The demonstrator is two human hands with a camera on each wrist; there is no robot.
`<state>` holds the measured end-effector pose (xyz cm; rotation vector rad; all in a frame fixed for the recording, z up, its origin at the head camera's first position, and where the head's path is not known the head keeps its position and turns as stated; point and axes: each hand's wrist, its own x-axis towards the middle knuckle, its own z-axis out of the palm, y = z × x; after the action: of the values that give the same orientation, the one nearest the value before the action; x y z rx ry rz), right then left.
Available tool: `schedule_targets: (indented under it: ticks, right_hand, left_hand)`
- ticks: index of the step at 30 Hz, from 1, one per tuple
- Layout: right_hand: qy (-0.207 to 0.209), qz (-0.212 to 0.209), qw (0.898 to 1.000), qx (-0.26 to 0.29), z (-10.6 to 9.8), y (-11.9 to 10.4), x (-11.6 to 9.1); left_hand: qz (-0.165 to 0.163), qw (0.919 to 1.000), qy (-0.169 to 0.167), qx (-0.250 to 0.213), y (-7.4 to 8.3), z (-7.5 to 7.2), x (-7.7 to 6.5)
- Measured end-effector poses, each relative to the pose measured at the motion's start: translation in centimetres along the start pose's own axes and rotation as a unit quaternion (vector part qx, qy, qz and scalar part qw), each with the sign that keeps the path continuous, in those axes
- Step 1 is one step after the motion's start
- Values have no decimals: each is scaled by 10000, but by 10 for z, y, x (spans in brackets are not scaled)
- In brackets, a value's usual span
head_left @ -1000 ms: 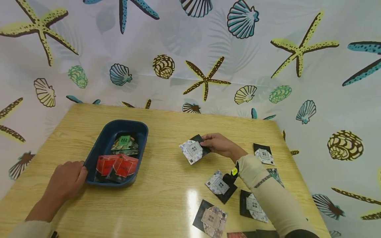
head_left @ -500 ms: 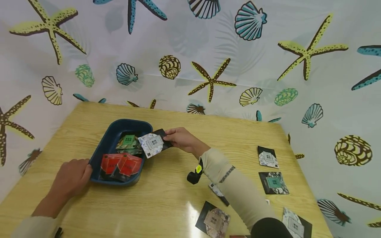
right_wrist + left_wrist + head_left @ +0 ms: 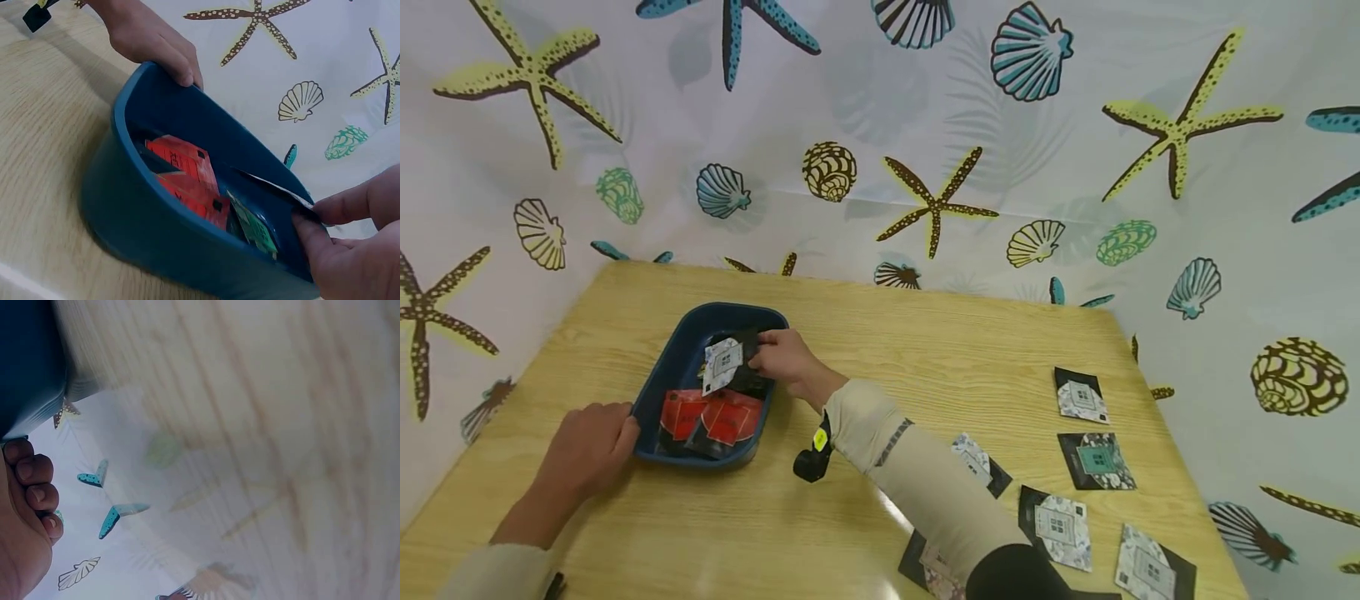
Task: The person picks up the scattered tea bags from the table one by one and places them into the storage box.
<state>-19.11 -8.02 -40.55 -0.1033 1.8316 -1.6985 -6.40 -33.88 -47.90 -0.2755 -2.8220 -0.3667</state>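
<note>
My left hand [image 3: 586,448] grips the left rim of a dark blue plastic tub [image 3: 652,392]; in the right wrist view its thumb [image 3: 181,72] lies over the rim. Inside the tub's far part, my right hand [image 3: 786,360] pinches a black-and-white packet [image 3: 723,363] between thumb and fingers. That packet appears nearly edge-on in the right wrist view. Red packets [image 3: 724,419] lie in the tub's near part. A green packet [image 3: 253,225] sits beside them, mostly hidden in the head view by the held one.
On the right side of the wooden table [image 3: 880,333] lie several flat packets, among them a green-labelled one [image 3: 1097,461] and a white-patterned one [image 3: 1081,395]. My right forearm covers part of a brownish packet [image 3: 917,560]. A patterned cloth [image 3: 850,100] hangs behind the table.
My right hand has carried the black-and-white packet leftward from the middle of the table into the tub. The left hand has stayed on the rim.
</note>
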Motion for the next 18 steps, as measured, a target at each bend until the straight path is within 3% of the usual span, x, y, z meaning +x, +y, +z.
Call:
schedule_targets:
  ticks: [4, 8, 13, 18]
  right_hand:
    - [-505, 73, 9987, -77, 6, 1, 0]
    - [-949, -50, 9945, -446, -12, 6, -10]
    - [-1104, -404, 9902, -751, -75, 15, -39]
    - [-522, -558, 9917, -1038, -156, 20, -68]
  left_hand:
    - [-46, 9999, -116, -3, -2, 1, 0]
    - [-222, 9995, -229, -75, 5, 6, -1]
    - [-334, 9980, -527, -100, 9, 5, 1]
    - [-450, 9968, -658, -4, 4, -2, 1]
